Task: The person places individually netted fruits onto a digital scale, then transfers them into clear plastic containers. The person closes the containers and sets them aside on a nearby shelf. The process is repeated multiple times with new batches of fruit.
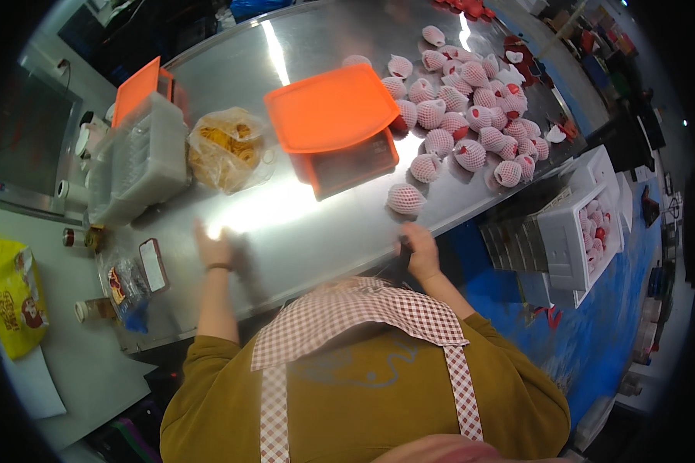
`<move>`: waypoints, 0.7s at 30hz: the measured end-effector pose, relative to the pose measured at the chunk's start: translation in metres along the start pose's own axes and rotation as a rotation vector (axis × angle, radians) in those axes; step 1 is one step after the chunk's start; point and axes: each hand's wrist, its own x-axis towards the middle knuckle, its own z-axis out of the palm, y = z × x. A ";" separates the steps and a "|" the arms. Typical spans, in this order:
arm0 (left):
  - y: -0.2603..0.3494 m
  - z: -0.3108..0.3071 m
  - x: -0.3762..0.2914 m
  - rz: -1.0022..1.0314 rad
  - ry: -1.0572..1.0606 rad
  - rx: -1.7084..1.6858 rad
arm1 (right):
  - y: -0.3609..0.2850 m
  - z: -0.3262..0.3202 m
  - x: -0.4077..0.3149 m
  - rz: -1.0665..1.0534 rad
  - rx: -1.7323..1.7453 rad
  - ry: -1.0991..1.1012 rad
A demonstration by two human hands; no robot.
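My left hand (pixel 215 247) is over the steel table (pixel 301 254) with its fingers apart and nothing in it. A band circles that wrist. At the table's front edge, my right hand (pixel 423 250) has its fingers bent. A dark patch shows beside its fingers, and I cannot tell whether it is something held. Just beyond that hand lies a single red fruit in a pink-and-white foam net (pixel 406 199). Several more netted fruits (pixel 439 142) are spread behind it. In the middle stands a box with an orange lid (pixel 333 107) and see-through dark sides.
Left of the box are a clear bag of yellow rubber bands (pixel 227 149) and stacked translucent plastic containers (pixel 142 156). A phone-like object in a red case (pixel 153 265) lies by crumpled plastic packaging (pixel 124 283). To the right, a white foam box (pixel 567 243) holds netted fruits.
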 end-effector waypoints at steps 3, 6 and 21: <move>0.113 0.055 -0.039 0.214 -0.316 -0.330 | 0.053 -0.038 0.013 0.241 -0.146 0.207; 0.223 0.083 -0.063 0.574 -0.524 -0.465 | 0.105 -0.077 0.044 0.453 0.010 0.243; 0.438 0.211 -0.078 0.715 -0.892 -0.137 | 0.206 -0.100 0.176 0.339 -0.033 0.174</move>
